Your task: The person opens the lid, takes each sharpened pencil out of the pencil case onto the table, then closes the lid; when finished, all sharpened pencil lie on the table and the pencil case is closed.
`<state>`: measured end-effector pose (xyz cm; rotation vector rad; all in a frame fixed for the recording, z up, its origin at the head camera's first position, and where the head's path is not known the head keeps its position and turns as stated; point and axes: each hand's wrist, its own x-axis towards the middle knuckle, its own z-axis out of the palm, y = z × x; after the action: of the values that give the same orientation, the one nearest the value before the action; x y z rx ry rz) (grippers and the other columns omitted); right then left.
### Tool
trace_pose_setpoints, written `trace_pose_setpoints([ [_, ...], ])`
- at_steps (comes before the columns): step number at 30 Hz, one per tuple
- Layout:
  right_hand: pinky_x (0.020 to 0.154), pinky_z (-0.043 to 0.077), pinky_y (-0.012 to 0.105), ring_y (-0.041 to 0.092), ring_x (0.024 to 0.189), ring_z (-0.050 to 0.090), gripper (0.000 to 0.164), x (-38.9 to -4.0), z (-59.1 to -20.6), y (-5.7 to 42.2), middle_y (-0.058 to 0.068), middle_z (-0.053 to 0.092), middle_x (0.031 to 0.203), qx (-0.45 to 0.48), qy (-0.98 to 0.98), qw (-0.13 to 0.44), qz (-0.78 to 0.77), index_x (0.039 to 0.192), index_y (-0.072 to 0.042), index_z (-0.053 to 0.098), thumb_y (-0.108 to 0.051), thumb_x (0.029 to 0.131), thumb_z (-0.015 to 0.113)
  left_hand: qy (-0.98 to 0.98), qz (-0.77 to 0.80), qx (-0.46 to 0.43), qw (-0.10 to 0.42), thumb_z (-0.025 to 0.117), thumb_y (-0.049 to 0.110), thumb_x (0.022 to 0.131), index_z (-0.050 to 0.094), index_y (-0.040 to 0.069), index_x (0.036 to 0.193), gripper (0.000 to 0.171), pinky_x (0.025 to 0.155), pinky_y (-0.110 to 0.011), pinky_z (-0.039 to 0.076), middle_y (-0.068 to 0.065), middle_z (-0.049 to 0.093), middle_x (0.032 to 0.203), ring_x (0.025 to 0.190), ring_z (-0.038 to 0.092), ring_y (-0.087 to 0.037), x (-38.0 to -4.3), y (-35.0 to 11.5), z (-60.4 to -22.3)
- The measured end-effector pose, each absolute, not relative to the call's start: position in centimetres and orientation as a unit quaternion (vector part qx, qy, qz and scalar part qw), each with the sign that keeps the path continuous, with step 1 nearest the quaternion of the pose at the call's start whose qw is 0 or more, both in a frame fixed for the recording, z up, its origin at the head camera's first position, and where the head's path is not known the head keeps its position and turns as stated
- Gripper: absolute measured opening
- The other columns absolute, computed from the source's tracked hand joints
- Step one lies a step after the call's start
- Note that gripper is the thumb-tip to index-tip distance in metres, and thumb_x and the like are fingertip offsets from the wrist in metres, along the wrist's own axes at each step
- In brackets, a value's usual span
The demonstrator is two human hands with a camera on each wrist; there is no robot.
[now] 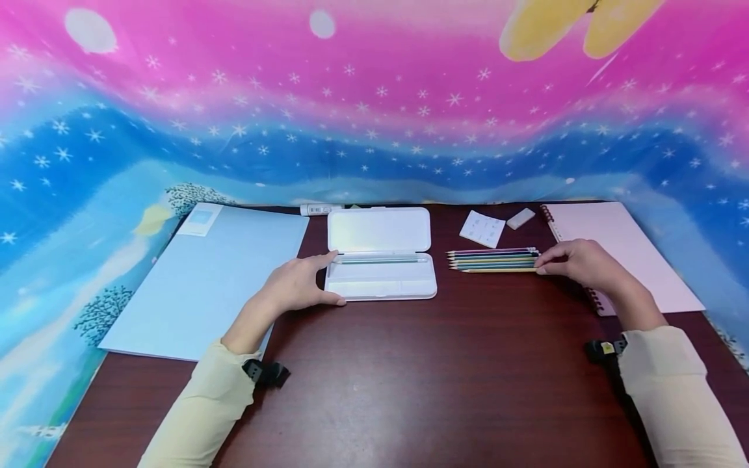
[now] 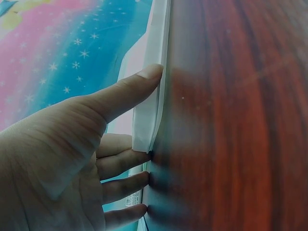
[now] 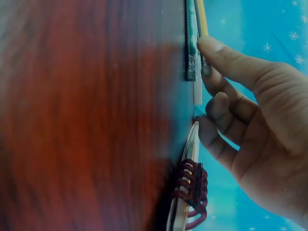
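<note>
A white pencil case point(image 1: 374, 287) lies with its lid point(image 1: 379, 229) raised at the back. Inside its rear part rests a light green pencil point(image 1: 380, 261). My left hand point(image 1: 292, 285) holds the case's left end, thumb on the front edge and index finger at the back; in the left wrist view the thumb presses the case wall point(image 2: 145, 115). To the right of the case, several pencils point(image 1: 491, 257) lie side by side, tips pointing left. My right hand point(image 1: 585, 261) pinches the end of a yellow pencil point(image 3: 201, 19) between thumb and index finger, beside a green pencil point(image 3: 192, 43).
A pale blue folder point(image 1: 216, 279) lies on the left and a pink spiral notebook point(image 1: 632, 260) on the right. Behind the pencils are a white card point(image 1: 482, 229) and an eraser point(image 1: 521, 218). A white tube point(image 1: 316, 209) lies behind the case. A patterned cloth surrounds the table.
</note>
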<state>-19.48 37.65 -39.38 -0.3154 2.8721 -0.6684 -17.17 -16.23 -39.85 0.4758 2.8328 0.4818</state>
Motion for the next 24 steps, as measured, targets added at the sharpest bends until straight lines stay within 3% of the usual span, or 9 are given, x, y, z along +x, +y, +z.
trace_pose_setpoints([
  [14,0.072,0.041,0.034,0.019,0.078,0.051,0.006,-20.3,-39.8,37.1,0.001,0.064,0.081,-0.104,0.966,0.105,-0.212,0.095,-0.014,0.073,-0.020,0.094,0.073,0.967,0.163,0.163,0.112,0.081,0.062,0.076,0.036,0.020,0.159,0.103,0.108,-0.056,0.046,-0.013,0.048,0.156,0.139,0.051,-0.036,-17.2,-16.2,-39.9],
  [18,0.071,0.040,0.035,0.020,0.078,0.050,0.010,-20.3,-39.7,36.8,0.002,0.060,0.081,-0.098,0.968,0.094,-0.209,0.098,-0.014,0.072,-0.024,0.094,0.074,0.967,0.163,0.163,0.112,0.081,0.062,0.076,0.035,0.020,0.160,0.104,0.108,-0.056,0.046,-0.012,0.047,0.157,0.140,0.050,-0.035,-17.2,-16.2,-40.0],
  [24,0.070,0.040,0.034,0.018,0.077,0.050,0.026,-20.3,-38.8,35.4,0.003,0.060,0.087,-0.123,0.966,0.064,-0.216,0.114,-0.016,0.071,-0.033,0.094,0.073,0.966,0.165,0.162,0.113,0.080,0.062,0.076,0.034,0.019,0.160,0.104,0.109,-0.056,0.045,-0.012,0.047,0.157,0.141,0.049,-0.035,-17.1,-16.2,-40.0],
])
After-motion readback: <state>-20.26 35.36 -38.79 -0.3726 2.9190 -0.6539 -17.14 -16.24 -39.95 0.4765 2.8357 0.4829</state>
